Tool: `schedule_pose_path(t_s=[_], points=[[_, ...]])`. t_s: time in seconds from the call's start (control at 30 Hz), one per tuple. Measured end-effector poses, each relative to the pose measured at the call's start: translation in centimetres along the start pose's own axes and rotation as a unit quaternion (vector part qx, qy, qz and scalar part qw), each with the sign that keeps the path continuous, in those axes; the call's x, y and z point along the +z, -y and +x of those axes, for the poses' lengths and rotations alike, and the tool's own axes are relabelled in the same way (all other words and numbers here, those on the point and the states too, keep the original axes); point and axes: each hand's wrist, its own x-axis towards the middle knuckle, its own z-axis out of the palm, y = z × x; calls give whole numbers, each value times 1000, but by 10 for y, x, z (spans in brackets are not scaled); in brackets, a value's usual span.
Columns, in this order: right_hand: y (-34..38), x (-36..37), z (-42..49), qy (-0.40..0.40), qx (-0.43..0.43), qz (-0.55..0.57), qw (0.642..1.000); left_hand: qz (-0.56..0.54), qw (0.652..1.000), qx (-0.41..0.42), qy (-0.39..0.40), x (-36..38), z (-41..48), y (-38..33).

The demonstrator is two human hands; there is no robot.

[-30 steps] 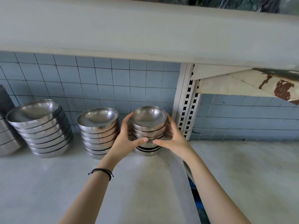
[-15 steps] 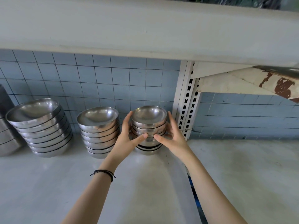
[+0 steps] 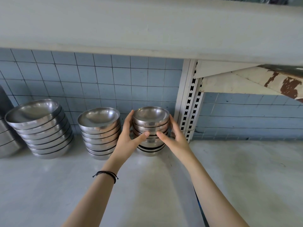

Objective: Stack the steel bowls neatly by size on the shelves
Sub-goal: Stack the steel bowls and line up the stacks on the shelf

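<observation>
Three stacks of steel bowls stand along the tiled wall on the grey shelf (image 3: 49,185). The small-bowl stack (image 3: 150,117) is on the right, beside the shelf upright. My left hand (image 3: 129,138) cups its left side and my right hand (image 3: 173,138) cups its right side, thumbs meeting at the front of the stack. To its left stands a medium-bowl stack (image 3: 100,131), and further left a large-bowl stack (image 3: 41,126) that leans slightly.
A white slotted upright (image 3: 188,105) rises just right of the small stack. An upper shelf (image 3: 147,27) overhangs close above. Larger steel vessels (image 3: 6,136) sit at the far left edge. A rusty bracket (image 3: 278,82) hangs at upper right.
My hands stay cupped around the small stack; the fingers have shifted slightly on its sides. The stack has hardly moved.
</observation>
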Motion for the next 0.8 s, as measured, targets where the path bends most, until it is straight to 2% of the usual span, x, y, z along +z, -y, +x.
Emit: schedule_pose_path(t_s=[0.23, 0.4, 0.8], points=[[0, -1, -8, 18, -13, 5, 1000, 3, 1000, 5, 10, 0, -5, -4], [2, -4, -11, 43, -39, -19, 998, 48, 998, 36, 25, 1, -10, -1], [4, 0, -10, 23, -37, -1, 999, 16, 999, 30, -5, 6, -11, 1]])
